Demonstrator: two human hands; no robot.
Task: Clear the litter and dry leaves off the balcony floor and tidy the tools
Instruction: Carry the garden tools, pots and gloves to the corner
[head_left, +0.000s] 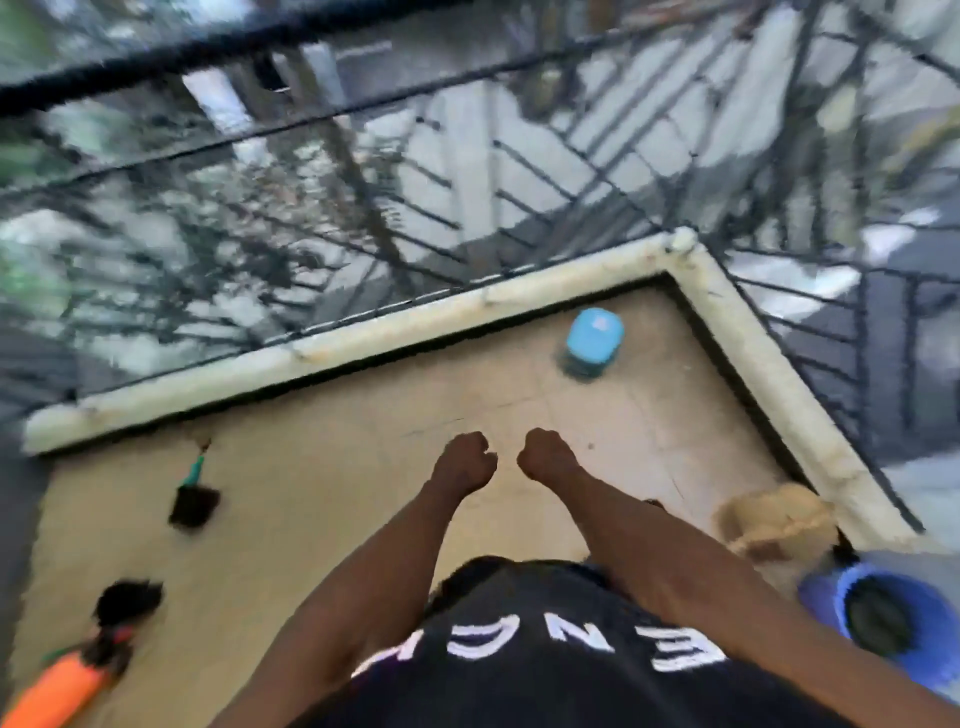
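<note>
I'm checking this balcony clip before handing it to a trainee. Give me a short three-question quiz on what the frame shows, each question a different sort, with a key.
1. True or false: the left hand and the right hand each grip a tool.
2. Multiple choice: the light blue container stands A) near the far corner of the curb, B) inside the blue bucket, C) beside the orange-handled brush.
3. Fill in: the small trowel with the green handle lies on the floor to the person's ____ side.

Key: 1 false, both are fists holding nothing. 2 A. 3 left.
</note>
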